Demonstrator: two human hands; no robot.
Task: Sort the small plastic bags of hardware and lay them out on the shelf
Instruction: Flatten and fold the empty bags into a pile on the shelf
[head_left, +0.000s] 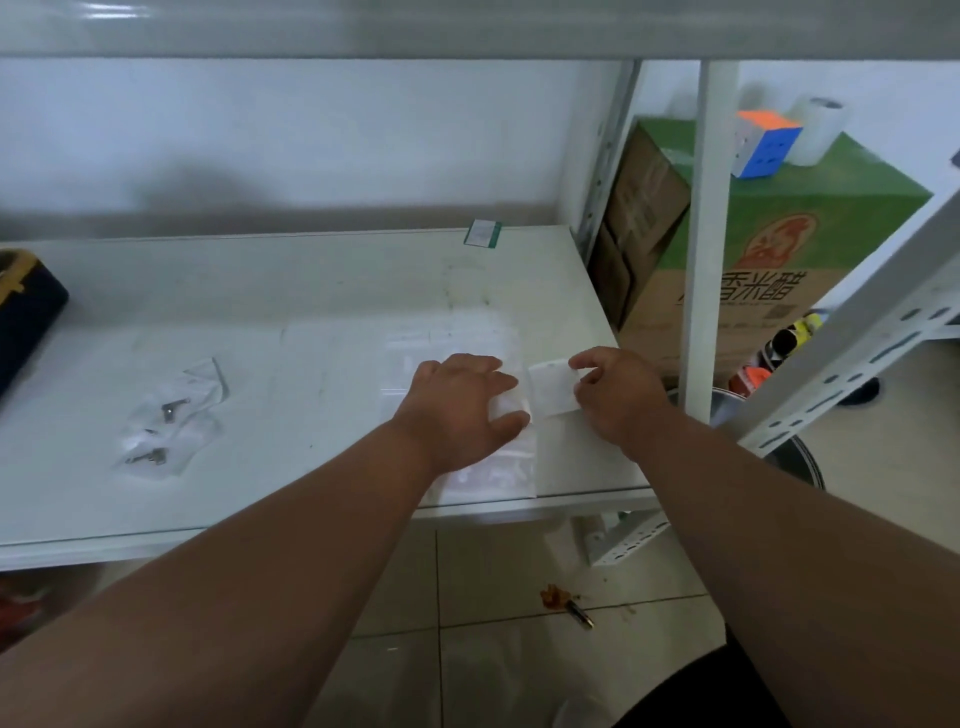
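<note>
Your white metal shelf (311, 291) carries a crumpled clear plastic bag of dark metal hardware (169, 421) towards its front left. Near the front right corner lies a group of flat clear plastic bags (457, 343), one reaching the front edge. A small white bag (553, 387) sits just beside them, by the right edge. A small green-edged packet (483, 232) rests at the back edge. A dark blue case (26, 312) occupies the left end.

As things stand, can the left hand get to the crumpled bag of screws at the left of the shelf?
Probably yes. The left hand rests on clear bags mid-shelf, and the shelf between it and the crumpled bag is bare, so the way looks free. It is holding nothing.
</note>
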